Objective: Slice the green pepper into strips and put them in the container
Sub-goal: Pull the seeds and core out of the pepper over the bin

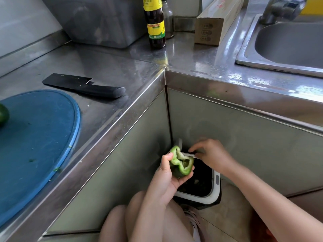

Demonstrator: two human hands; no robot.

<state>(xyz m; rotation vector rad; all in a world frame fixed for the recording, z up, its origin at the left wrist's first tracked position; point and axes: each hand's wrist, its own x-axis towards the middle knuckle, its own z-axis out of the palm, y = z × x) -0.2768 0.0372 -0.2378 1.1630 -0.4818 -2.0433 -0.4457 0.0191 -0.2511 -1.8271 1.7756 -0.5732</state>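
Observation:
My left hand (167, 177) grips a hollowed green pepper half (181, 163), cut side up, low down in front of the cabinet and over an open white waste bin (214, 194). My right hand (209, 152) hovers just right of the pepper above the bin with its fingers loosely spread, slightly blurred, holding nothing I can see. Another dark green pepper piece (3, 114) lies on the blue cutting board (43, 137) at the far left. A black knife (83, 85) lies flat on the steel counter behind the board.
A steel L-shaped counter (122, 67) wraps round the corner. A dark sauce bottle (155, 23), a clear bottle (168, 18) and a long cardboard box (216, 21) stand at the back. A sink (288, 42) is at the right. A grey plastic tub (104, 20) sits back left.

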